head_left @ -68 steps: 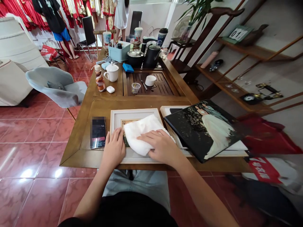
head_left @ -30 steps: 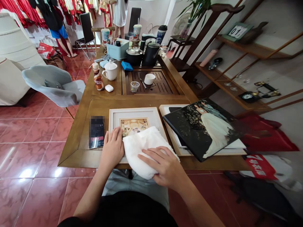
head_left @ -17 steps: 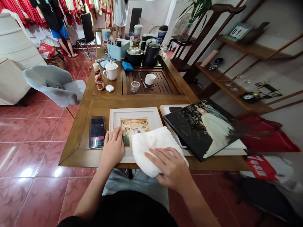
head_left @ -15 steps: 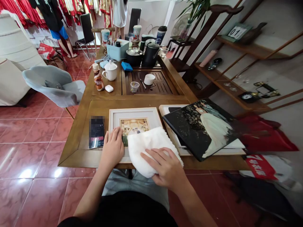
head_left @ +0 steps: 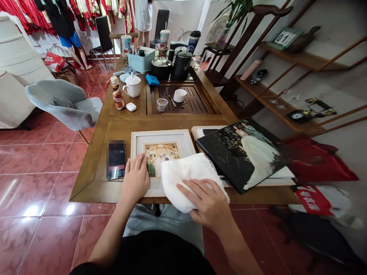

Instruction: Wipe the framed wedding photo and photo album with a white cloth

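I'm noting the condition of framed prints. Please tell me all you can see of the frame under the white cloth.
The frame is a shallow rectangle with a pale, wood-like rim and a broad white mat around a small golden-toned picture of a couple by a decorated arch. It lies flat, face up, at the near edge of the wooden table. The left grip, a bare hand, rests over its left side; the cloth hides its near right part. No damage shows on what is visible.
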### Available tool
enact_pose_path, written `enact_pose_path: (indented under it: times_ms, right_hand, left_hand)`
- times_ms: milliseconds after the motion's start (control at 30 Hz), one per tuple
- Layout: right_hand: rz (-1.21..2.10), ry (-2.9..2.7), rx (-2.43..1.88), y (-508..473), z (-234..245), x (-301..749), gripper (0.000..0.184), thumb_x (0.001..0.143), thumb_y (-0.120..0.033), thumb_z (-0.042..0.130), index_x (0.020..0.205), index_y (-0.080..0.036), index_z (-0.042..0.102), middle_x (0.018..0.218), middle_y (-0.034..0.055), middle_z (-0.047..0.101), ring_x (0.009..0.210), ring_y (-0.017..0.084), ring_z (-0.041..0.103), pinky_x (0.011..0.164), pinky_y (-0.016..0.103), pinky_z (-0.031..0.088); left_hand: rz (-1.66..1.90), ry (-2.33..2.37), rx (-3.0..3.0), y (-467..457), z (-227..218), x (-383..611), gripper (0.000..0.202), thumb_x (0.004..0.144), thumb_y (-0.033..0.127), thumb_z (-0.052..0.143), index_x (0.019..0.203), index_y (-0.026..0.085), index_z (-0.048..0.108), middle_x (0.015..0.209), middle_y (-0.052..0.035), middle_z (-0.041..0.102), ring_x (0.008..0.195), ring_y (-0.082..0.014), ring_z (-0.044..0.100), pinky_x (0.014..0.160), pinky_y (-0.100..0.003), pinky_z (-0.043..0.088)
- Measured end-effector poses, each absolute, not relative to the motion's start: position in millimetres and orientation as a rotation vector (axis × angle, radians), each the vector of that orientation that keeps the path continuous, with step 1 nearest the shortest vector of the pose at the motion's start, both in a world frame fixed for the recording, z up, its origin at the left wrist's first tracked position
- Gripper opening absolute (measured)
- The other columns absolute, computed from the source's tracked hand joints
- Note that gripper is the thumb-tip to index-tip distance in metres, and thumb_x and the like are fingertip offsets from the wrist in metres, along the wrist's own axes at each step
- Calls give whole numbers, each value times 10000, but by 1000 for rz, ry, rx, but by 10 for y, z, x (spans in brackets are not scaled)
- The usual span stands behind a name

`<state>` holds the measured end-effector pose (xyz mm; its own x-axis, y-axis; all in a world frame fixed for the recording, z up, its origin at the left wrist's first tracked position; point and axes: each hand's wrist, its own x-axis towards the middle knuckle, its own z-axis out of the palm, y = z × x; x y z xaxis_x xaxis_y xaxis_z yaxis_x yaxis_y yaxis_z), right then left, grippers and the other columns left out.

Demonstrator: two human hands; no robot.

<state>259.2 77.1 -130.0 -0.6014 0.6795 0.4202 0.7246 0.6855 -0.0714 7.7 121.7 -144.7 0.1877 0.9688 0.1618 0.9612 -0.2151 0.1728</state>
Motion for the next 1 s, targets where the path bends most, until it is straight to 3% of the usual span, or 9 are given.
enact_pose_path:
  times_ms: [267, 700, 1000]
  right_hand:
    - [-87, -2465, -992, 755, -1357, 2295, 544, 737, -180, 516, 1256, -192, 678, 1228, 108, 733, 1082, 284, 625, 983, 462, 376]
    - [-145, -2444, -1068, 761, -1307, 2475, 527, 724, -138, 502, 1215, -165, 694, 1182, 122, 746, 1063, 288, 637, 945, 461, 384]
    - [-135, -2461, -975, 761, -1360, 2212, 538, 747, -199, 494, 1257, -198, 663, 1224, 104, 740, 1079, 280, 627, 973, 462, 371]
  left_hand:
    - [341, 1932, 2413, 1211, -1423, 69, 491, 1026, 182, 333, 1487, 120, 489, 1563, -133, 499, 1457, -264, 447, 1231, -521, 314]
    - [380, 1944, 2416, 1217, -1459, 77, 499, 1012, 159, 335, 1485, 159, 498, 1553, -118, 514, 1446, -257, 464, 1229, -506, 318]
    - [325, 1925, 2427, 1213, -1430, 53, 488, 1018, 196, 378, 1494, 151, 480, 1569, -128, 493, 1461, -261, 444, 1225, -504, 324]
